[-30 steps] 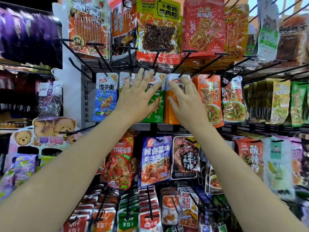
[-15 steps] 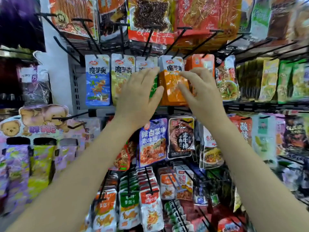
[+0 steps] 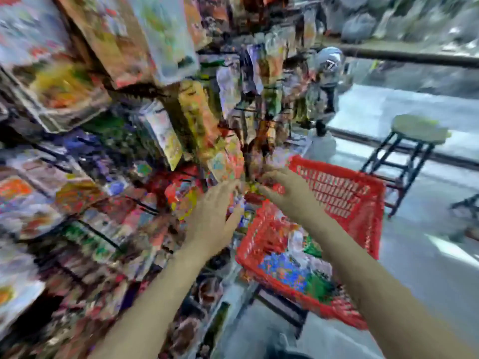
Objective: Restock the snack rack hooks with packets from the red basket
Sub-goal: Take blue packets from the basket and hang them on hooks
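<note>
View heavily blurred. Red basket stands at right of the snack rack, raised off the floor, with mixed packets inside. Left hand extends between rack and basket, fingers straight and apart, holding nothing visible. Right hand reaches over the basket's near rim; whether it grips anything cannot be determined. A stool stands beyond the basket.

Red lattice-walled basket holds blue, green and red packets.
</note>
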